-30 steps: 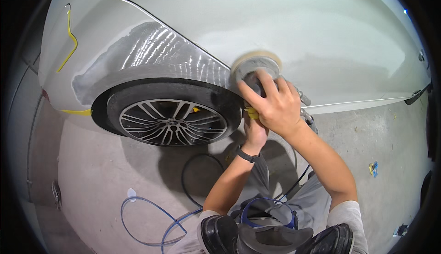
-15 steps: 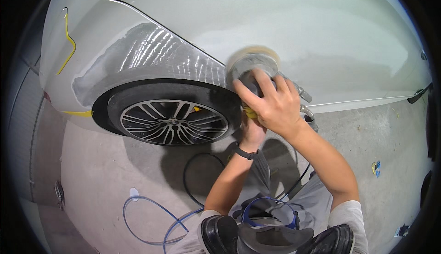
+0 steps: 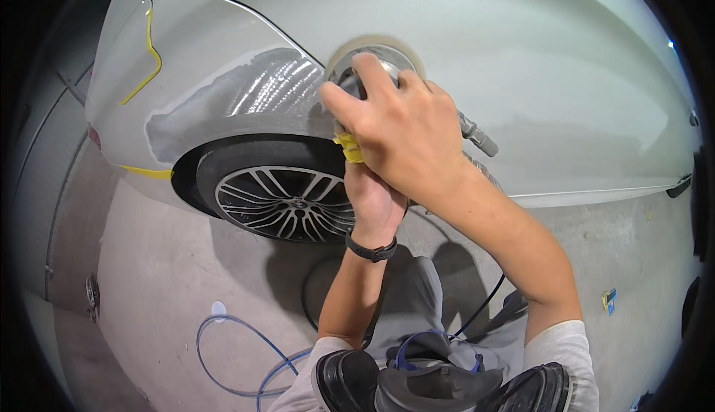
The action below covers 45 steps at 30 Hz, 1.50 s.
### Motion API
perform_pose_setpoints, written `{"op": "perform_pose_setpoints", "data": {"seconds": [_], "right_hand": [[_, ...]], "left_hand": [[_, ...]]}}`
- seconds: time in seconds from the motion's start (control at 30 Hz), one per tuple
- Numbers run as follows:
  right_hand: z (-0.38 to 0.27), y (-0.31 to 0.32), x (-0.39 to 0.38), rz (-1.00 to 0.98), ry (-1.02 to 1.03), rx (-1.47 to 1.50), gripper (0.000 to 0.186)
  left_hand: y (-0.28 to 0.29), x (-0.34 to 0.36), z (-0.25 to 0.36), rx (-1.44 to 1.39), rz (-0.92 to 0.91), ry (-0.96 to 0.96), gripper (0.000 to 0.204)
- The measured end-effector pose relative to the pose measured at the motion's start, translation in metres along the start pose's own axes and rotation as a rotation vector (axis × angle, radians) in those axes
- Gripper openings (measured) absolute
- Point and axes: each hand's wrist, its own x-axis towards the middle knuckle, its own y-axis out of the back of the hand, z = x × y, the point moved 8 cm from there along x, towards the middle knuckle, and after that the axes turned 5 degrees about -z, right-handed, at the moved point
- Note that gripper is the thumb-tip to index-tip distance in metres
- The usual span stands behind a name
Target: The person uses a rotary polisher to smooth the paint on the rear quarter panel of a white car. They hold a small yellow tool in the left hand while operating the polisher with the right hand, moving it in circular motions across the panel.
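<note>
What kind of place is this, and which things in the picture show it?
Probably a car body repair shop. A pale car body has a dull, sanded patch above the wheel, the right hand presses a round sander on the panel, and a blue hose lies on the concrete floor.

1. Left hand [image 3: 376, 200] – bare, with a thin black band [image 3: 370, 250] around the wrist.
2. Right hand [image 3: 406, 129] – bare, nothing on the wrist or forearm.
3. Short white sleeves [image 3: 562, 345] end near both elbows.
4. Grey trousers [image 3: 417, 300] and black shoes [image 3: 346, 378] below.
</note>
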Motion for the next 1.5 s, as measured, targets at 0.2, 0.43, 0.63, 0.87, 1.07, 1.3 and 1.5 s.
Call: {"op": "perform_pose_setpoints", "data": {"seconds": [0.2, 0.43, 0.63, 0.87, 1.07, 1.3, 1.5], "right_hand": [[0.001, 0.003, -0.032, 0.074, 0.049, -0.006, 0.029], [0.005, -0.007, -0.065, 0.035, 0.031, -0.011, 0.040], [-0.018, 0.001, 0.029, 0.012, 0.034, 0.117, 0.023], [-0.015, 0.000, 0.017, -0.035, 0.043, 0.107, 0.028], [-0.001, -0.011, -0.069, 0.042, 0.066, -0.021, 0.036], [-0.002, -0.008, -0.066, 0.032, 0.092, -0.031, 0.034], [-0.027, -0.006, 0.033, -0.095, 0.075, 0.145, 0.021]], "left_hand": [[0.014, -0.021, -0.033, 0.060, 0.112, 0.043, 0.045], [0.025, -0.049, -0.058, 0.048, 0.164, 0.055, 0.043], [0.005, 0.006, 0.030, 0.040, 0.046, -0.042, 0.050], [0.004, -0.002, 0.016, -0.017, 0.045, -0.058, 0.052], [0.044, -0.063, -0.071, 0.041, 0.205, 0.107, 0.052], [0.042, -0.061, -0.072, 0.033, 0.177, 0.103, 0.051], [0.009, 0.003, 0.030, 0.020, 0.016, -0.085, 0.051]]}}
